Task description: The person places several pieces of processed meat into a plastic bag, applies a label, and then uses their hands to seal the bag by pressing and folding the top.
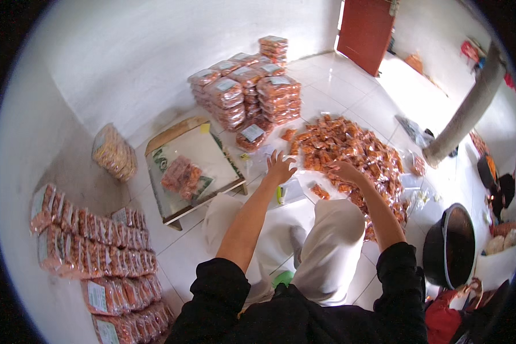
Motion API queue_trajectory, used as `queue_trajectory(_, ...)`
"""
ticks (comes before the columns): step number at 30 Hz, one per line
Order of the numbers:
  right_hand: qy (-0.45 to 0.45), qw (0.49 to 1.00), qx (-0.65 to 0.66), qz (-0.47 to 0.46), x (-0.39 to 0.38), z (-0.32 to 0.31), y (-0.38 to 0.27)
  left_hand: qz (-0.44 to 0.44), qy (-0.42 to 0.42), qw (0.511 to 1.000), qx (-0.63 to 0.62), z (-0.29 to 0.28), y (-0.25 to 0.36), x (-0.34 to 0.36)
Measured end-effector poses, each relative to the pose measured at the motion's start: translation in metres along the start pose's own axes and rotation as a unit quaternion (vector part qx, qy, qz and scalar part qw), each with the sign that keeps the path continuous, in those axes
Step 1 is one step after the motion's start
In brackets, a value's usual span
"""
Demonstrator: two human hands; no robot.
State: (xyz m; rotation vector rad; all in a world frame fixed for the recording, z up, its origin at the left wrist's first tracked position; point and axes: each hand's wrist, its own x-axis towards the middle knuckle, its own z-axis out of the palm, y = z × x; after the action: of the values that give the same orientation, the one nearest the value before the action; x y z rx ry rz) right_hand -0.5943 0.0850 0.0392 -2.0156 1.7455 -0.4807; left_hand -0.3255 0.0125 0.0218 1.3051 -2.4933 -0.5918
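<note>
A large heap of small clear packets with orange-brown contents (361, 143) lies on the tiled floor before me, mostly to my right. My left hand (281, 167) is over the floor at the heap's near left side, fingers spread, holding nothing I can see. At the heap's edge is my right hand (344, 171), its fingers stretched toward the left over the packets; nothing shows in them. Close below, between the hands, one loose packet (319, 191) rests by my knee. A green-handled object (280, 195) sits under my left wrist, its kind unclear.
To the left stands a low table (172, 152) bearing a filled plastic bag (180, 176). Large packed bags (226, 94) are stacked by the back wall, and more rows (97, 252) line the left wall. At right are a black pot (445, 246), a pillar (470, 109) and another person's red sleeve (441, 318).
</note>
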Motion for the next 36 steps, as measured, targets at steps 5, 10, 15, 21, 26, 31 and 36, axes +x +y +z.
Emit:
queue_trajectory(5, 0.098, 0.989, 0.063, 0.091, -0.075, 0.015, 0.086, -0.007, -0.09, 0.995, 0.031, 0.067, 0.012, 0.023)
queue_trajectory(10, 0.15, 0.957, 0.084, 0.232, -0.135, 0.107, 0.148, 0.063, -0.13, 0.989, 0.016, 0.171, 0.006, 0.028)
queue_trajectory(15, 0.261, 0.906, -0.071, 0.326, -0.172, 0.173, 0.143, 0.103, -0.134, 0.985, -0.045, 0.256, 0.031, 0.001)
queue_trajectory(21, 0.203, 0.923, -0.124, 0.301, -0.157, 0.209, 0.119, 0.19, -0.117, 0.972, -0.074, 0.27, 0.072, -0.009)
queue_trajectory(26, 0.174, 0.934, -0.106, 0.292, -0.139, 0.215, 0.132, 0.198, -0.14, 0.965, -0.104, 0.302, 0.08, 0.01)
queue_trajectory(31, 0.194, 0.925, -0.098, 0.313, -0.11, 0.216, 0.146, 0.16, -0.07, 0.983, -0.051, 0.312, 0.072, 0.036)
queue_trajectory(36, 0.209, 0.927, -0.067, 0.305, -0.098, 0.208, 0.151, 0.1, -0.069, 0.988, -0.096, 0.316, 0.067, 0.051)
